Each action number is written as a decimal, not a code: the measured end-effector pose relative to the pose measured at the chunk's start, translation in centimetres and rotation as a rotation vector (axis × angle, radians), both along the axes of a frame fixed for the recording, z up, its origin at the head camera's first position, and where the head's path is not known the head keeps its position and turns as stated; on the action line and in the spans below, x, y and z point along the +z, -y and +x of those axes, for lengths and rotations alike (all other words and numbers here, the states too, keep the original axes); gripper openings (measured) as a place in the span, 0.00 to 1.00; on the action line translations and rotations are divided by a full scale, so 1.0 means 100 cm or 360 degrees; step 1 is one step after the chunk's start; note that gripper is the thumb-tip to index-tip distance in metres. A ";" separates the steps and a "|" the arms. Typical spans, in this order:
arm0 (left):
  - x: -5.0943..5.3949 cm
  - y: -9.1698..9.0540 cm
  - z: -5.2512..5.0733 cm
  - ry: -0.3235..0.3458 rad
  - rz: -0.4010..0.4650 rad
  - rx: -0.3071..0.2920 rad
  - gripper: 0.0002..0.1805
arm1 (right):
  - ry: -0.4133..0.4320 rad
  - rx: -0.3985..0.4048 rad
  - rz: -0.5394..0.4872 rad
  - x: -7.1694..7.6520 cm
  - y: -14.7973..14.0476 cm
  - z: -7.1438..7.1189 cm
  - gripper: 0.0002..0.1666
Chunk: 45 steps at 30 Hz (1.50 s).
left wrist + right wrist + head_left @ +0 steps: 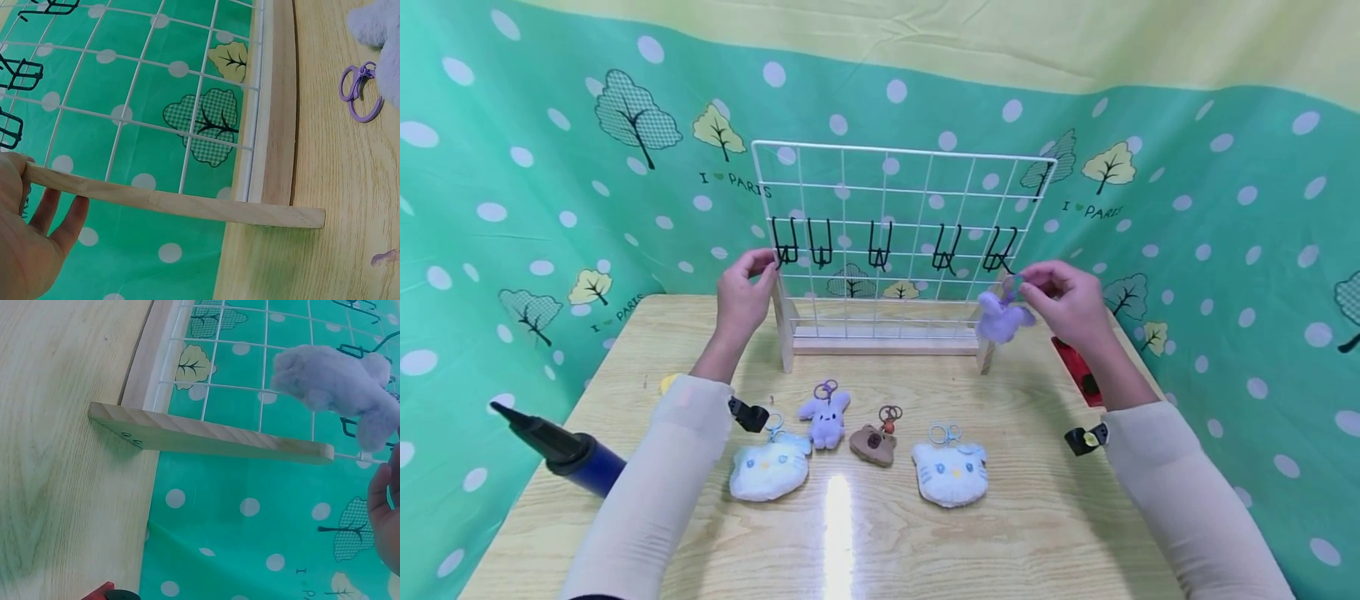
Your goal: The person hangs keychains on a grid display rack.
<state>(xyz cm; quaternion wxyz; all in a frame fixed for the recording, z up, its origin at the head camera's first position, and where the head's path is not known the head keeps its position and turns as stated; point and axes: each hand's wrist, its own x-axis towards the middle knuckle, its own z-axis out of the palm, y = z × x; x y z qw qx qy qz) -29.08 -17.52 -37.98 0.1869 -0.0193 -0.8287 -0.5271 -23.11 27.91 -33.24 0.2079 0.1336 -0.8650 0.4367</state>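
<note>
A white wire grid rack (pixel 886 192) on a wooden stand bears a row of black hooks (pixel 880 246). My left hand (pixel 747 292) grips the top of the stand's left wooden post (pixel 150 199), beside the leftmost hook. At the other side, my right hand (pixel 1063 300) pinches a purple plush keychain (pixel 1000 318) by its ring end, close to the tip of the rightmost hook. The plush hangs in front of the right post (pixel 212 436). Whether the ring touches the hook, I cannot tell. In the right wrist view the plush (pixel 337 384) shows, but the fingertips are cut off.
On the table before the rack lie another purple plush keychain (pixel 827 421), a brown one (pixel 874 444) and two white cat-faced ones (pixel 771 468). A blue bottle with a black nozzle (pixel 587 462) is at left. Something red (pixel 1078 371) lies under my right forearm.
</note>
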 end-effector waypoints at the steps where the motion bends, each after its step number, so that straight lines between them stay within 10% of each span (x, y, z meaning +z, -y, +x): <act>1: 0.000 0.000 0.000 0.0003 -0.0003 0.0002 0.16 | -0.0004 0.0004 0.0002 0.000 0.001 -0.001 0.09; 45: -0.002 0.000 -0.003 -0.0059 -0.0015 0.0014 0.15 | 0.0039 -0.0106 -0.0007 -0.008 0.010 -0.034 0.09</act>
